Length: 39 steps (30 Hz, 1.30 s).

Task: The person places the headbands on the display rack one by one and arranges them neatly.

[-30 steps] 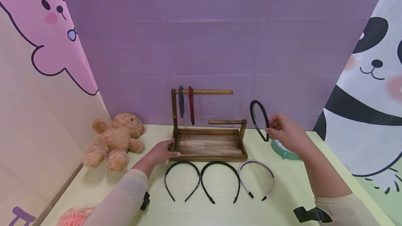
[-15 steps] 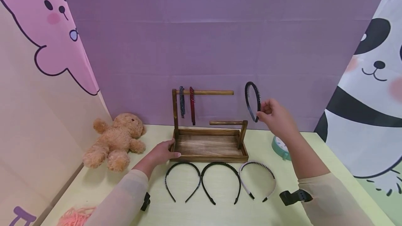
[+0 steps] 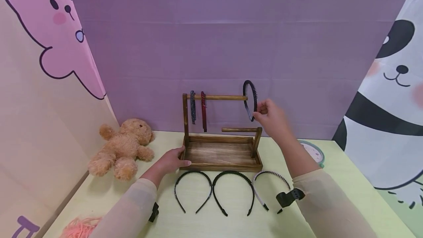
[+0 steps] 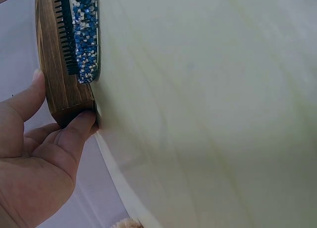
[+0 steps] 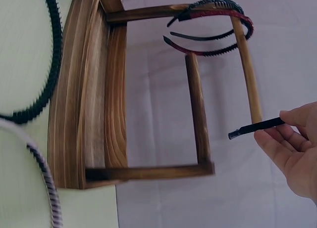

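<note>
My right hand pinches a black toothed headband near one end, between thumb and fingers. In the head view its loop overlaps the free right end of the upper rod of the wooden rack. A blue-grey glittery headband and a red one hang toward that rod's left end. My left hand grips the left end of the rack's tray, thumb over the front edge; the left wrist view shows thumb and fingers on either side of the wood.
Before the rack lie a dark headband, a black one and a pale lilac one. A teddy bear is at left, pink yarn front left. A green-rimmed round clock lies behind my right forearm. A shorter lower rod juts leftward.
My right hand has carried the black headband left and up, from beside the rack to the upper rod's free end. The left hand keeps its grip on the tray.
</note>
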Each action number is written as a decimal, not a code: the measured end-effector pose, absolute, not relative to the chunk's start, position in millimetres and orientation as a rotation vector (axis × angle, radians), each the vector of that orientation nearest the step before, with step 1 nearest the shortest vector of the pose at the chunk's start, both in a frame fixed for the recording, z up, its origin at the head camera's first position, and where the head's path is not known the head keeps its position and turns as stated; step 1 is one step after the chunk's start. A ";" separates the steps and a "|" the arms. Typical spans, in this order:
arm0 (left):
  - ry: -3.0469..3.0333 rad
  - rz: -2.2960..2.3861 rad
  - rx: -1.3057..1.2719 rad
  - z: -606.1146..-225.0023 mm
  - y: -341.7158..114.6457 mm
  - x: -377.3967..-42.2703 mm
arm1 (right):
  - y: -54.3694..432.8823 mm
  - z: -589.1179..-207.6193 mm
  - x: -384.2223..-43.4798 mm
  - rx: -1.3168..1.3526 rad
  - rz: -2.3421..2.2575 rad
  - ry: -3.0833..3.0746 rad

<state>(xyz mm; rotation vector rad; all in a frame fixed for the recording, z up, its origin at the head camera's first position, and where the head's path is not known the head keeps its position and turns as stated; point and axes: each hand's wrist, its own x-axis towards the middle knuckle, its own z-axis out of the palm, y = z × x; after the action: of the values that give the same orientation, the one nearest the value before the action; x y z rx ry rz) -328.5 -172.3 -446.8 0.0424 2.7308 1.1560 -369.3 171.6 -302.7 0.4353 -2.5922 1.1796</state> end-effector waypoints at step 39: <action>2.719 1.172 0.022 -447.6 -173.8 -331.1 | 65.1 -343.9 -396.8 0.494 1.215 -2.705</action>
<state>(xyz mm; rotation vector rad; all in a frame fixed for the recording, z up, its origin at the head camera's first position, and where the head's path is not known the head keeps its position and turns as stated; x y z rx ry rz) -331.1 -173.8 -447.6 0.0221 2.7185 1.1716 -396.8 65.1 -343.9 0.4945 -2.7048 1.2146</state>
